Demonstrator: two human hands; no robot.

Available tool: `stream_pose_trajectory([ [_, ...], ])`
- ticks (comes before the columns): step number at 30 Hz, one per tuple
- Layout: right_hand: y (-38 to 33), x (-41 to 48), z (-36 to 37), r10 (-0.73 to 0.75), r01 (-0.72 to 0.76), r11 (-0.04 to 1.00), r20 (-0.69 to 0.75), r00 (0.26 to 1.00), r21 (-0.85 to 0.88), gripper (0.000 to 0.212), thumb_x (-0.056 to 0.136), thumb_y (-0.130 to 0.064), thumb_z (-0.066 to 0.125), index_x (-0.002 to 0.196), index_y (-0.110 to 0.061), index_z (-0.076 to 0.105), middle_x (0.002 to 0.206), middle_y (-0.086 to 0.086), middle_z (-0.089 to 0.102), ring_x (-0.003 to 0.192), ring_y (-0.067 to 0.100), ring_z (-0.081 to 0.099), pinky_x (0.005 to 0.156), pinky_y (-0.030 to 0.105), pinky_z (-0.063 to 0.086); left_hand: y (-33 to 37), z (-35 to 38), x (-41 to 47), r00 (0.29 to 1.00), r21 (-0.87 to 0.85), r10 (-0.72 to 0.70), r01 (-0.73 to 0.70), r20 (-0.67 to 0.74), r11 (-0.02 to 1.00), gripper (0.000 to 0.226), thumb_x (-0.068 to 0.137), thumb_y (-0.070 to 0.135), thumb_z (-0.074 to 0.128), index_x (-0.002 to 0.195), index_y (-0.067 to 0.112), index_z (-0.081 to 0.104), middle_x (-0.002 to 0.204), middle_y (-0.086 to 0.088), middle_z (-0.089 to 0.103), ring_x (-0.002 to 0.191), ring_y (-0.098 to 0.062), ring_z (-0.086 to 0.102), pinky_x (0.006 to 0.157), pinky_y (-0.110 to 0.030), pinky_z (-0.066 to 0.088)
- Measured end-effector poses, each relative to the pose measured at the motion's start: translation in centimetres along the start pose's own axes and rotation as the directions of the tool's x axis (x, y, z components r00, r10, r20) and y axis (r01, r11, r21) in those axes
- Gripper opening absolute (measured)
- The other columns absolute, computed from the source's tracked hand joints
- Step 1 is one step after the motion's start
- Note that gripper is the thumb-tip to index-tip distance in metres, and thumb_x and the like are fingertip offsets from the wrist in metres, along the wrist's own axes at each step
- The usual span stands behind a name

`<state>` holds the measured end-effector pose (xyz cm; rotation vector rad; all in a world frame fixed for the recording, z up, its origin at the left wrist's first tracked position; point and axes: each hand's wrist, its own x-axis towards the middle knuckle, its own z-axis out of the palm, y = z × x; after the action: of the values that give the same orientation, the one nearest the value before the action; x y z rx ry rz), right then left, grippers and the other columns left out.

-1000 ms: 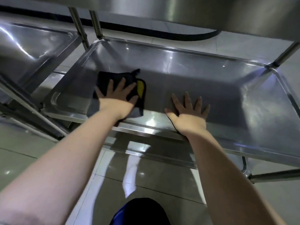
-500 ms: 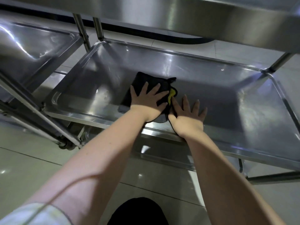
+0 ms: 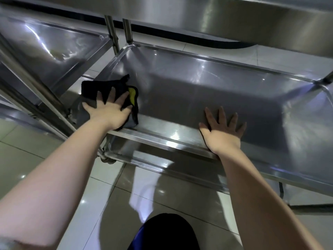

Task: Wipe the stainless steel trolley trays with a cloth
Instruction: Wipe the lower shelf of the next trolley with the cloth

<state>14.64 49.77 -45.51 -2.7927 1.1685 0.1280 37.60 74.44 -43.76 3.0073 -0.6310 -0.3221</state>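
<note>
A stainless steel trolley tray [image 3: 207, 83] lies low in front of me, below an upper shelf. A black cloth [image 3: 90, 89] with a yellow patch lies at the tray's near left corner. My left hand [image 3: 108, 110] presses flat on the cloth with fingers spread. My right hand [image 3: 223, 130] rests flat on the tray's near wall and rim, fingers straight and spread, holding nothing.
A second steel trolley tray [image 3: 54, 49] stands to the left, its posts [image 3: 111, 33] close to the cloth. The upper shelf [image 3: 252, 20] overhangs the tray. A lower tray [image 3: 162, 159] sits underneath, above a glossy tiled floor [image 3: 45, 150]. My knee [image 3: 165, 231] is at the bottom.
My left hand has slid the cloth from the tray's middle, beside my right hand, back to the near left corner. My right hand stays planted on the near edge.
</note>
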Motion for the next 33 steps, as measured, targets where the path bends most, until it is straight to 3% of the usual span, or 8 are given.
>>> stream_pose_trajectory([
  [3, -0.2, -0.1, -0.1, 0.003, -0.003, 1.000, 0.011, 1.000, 0.000, 0.059, 0.094, -0.066, 0.018, 0.148, -0.054, 0.000, 0.164, -0.006, -0.007, 0.146, 0.042, -0.012, 0.112, 0.064, -0.010, 4.3, 1.2, -2.9, 0.999, 0.057, 0.045, -0.046, 0.017, 0.997, 0.061, 0.089, 0.072, 0.017, 0.145, 0.058, -0.002, 0.162, 0.010, -0.015, 0.147, -0.038, -0.014, 0.100, -0.079, -0.004],
  [9, -0.1, 0.0, -0.1, 0.029, -0.029, 1.000, 0.008, 1.000, -0.008, 0.054, 0.099, -0.054, 0.020, 0.151, -0.050, 0.003, 0.164, -0.007, -0.008, 0.147, 0.038, -0.011, 0.113, 0.063, -0.008, 19.3, 2.9, -7.5, 0.929, 0.076, 0.362, -0.367, 0.076, 0.927, 0.057, 0.096, 0.058, 0.022, 0.149, 0.053, 0.001, 0.162, 0.008, -0.014, 0.145, -0.042, -0.017, 0.095, -0.080, -0.012],
  [13, 0.2, 0.2, 0.0, 0.017, -0.017, 1.000, 0.000, 1.000, 0.019, 0.053, 0.099, -0.049, 0.020, 0.149, -0.053, 0.004, 0.163, -0.010, -0.006, 0.148, 0.036, -0.010, 0.113, 0.062, -0.009, 17.3, 2.8, -6.7, 0.911, 0.031, 0.411, -0.411, 0.029, 0.911, 0.056, 0.091, 0.065, 0.023, 0.145, 0.060, 0.006, 0.162, 0.016, -0.008, 0.148, -0.033, -0.013, 0.097, -0.078, -0.014],
  [20, -0.2, 0.2, 0.0, 0.038, -0.038, 0.999, 0.000, 0.999, 0.035, 0.053, 0.098, -0.050, 0.020, 0.148, -0.054, 0.004, 0.164, -0.010, -0.004, 0.148, 0.037, -0.009, 0.113, 0.063, -0.011, 0.7, -0.6, -0.2, 1.000, -0.018, -0.009, 0.009, 0.016, 1.000, 0.058, 0.089, 0.073, 0.024, 0.143, 0.064, 0.005, 0.162, 0.017, -0.007, 0.149, -0.032, -0.008, 0.103, -0.079, -0.004],
  [25, -1.0, 0.0, 0.2, 0.036, -0.035, 0.999, -0.022, 0.999, 0.025, 0.055, 0.097, -0.046, 0.021, 0.150, -0.050, 0.005, 0.164, -0.005, -0.002, 0.147, 0.041, -0.008, 0.110, 0.067, -0.012, 2.9, -0.1, -0.6, 0.995, 0.022, -0.104, 0.104, 0.006, 0.994, 0.060, 0.092, 0.068, 0.019, 0.148, 0.055, 0.002, 0.162, 0.010, -0.011, 0.146, -0.041, -0.013, 0.101, -0.080, -0.005],
  [27, -1.1, 0.4, 0.1, 0.030, -0.029, 0.999, -0.009, 1.000, 0.041, 0.055, 0.098, -0.045, 0.022, 0.150, -0.048, 0.007, 0.164, -0.005, -0.001, 0.147, 0.041, -0.009, 0.108, 0.068, -0.013, 7.5, 0.9, -2.1, 1.000, 0.061, 0.003, -0.003, 0.005, 0.998, 0.061, 0.092, 0.066, 0.018, 0.148, 0.054, -0.001, 0.162, 0.009, -0.014, 0.146, -0.042, -0.014, 0.100, -0.081, -0.005],
  [29, -0.8, 1.0, -0.5, 0.057, -0.058, 0.977, 0.009, 0.998, 0.206, 0.052, 0.100, -0.043, 0.025, 0.151, -0.046, 0.013, 0.163, -0.010, 0.006, 0.149, 0.034, -0.007, 0.108, 0.065, -0.016, 12.8, 2.1, -4.4, 0.986, 0.071, 0.168, -0.168, 0.015, 0.983, 0.062, 0.091, 0.066, 0.019, 0.148, 0.054, -0.002, 0.162, 0.010, -0.014, 0.145, -0.043, -0.015, 0.097, -0.080, -0.008],
  [33, 0.7, 1.4, -1.7, 0.181, -0.099, 0.685, -0.036, 0.983, 0.722, 0.045, 0.103, -0.033, 0.037, 0.148, -0.038, 0.033, 0.158, -0.009, 0.028, 0.149, 0.013, 0.009, 0.117, 0.049, -0.011, 21.3, 3.9, -9.1, 0.880, 0.060, 0.471, -0.474, 0.061, 0.878, 0.060, 0.091, 0.060, 0.020, 0.148, 0.053, 0.004, 0.162, 0.011, -0.009, 0.145, -0.041, -0.017, 0.094, -0.077, -0.019],
])
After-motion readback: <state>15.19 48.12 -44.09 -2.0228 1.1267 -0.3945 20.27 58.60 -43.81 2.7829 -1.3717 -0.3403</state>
